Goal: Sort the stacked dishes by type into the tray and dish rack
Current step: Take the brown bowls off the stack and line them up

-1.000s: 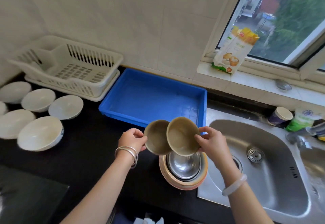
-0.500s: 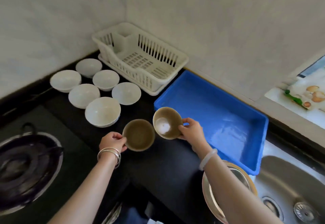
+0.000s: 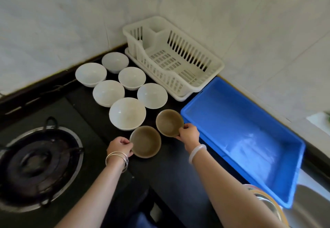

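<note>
Two-handed placement of small brown bowls on a black counter (image 3: 171,177). The left hand (image 3: 120,146) is closed on the near-left rim of one brown bowl (image 3: 145,142), thumb over the rim; several thin metal bangles (image 3: 117,158) circle that wrist. The right hand (image 3: 189,134) pinches the near-right rim of a second brown bowl (image 3: 169,122), with a pale bangle (image 3: 197,151) on its wrist. The two brown bowls lie side by side between the hands, close together; whether either rests on the counter or is held just above it cannot be told. Beyond the left hand stand six white bowls (image 3: 127,113), upright and apart from one another, the nearest just beyond the left-hand bowl. Beyond the right hand, against the tiled wall, sits the white dish rack (image 3: 210,61). To the right of the right hand lies the blue tray (image 3: 250,120), its near corner just beside the right-hand bowl. To the left of the left hand is a gas burner (image 3: 37,163). Under the right forearm, the rims of a stack of dishes (image 3: 267,199) show, beside a steel sink (image 3: 310,208).
</note>
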The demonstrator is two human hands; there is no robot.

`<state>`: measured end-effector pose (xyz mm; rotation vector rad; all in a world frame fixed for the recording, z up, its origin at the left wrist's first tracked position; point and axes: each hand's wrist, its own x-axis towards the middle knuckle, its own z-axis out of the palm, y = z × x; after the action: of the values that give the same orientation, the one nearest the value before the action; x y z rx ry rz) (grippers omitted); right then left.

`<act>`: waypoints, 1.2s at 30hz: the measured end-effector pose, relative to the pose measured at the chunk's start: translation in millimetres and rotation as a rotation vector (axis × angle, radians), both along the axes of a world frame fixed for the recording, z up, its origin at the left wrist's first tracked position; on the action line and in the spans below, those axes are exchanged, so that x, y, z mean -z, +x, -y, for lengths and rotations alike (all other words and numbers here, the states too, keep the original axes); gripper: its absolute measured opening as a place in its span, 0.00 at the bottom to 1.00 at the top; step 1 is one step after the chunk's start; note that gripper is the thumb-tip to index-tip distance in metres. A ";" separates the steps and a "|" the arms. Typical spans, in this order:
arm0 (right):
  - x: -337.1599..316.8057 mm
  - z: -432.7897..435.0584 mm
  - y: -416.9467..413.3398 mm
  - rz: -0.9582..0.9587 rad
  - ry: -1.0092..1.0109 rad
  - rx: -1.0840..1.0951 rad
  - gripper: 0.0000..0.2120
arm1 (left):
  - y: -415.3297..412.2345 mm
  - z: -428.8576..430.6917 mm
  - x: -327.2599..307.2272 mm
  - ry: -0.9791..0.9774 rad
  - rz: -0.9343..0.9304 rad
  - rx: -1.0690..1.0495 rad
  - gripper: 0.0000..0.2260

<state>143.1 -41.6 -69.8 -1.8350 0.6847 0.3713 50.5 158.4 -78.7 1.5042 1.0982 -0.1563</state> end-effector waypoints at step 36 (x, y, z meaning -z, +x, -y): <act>-46.1 49.2 -52.1 0.150 -0.137 -0.235 0.11 | -17.3 29.9 -26.2 0.454 0.080 0.304 0.15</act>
<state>91.0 -90.8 -23.8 -2.0576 0.4005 0.3419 33.2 128.5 -52.4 2.0649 0.8695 -0.0554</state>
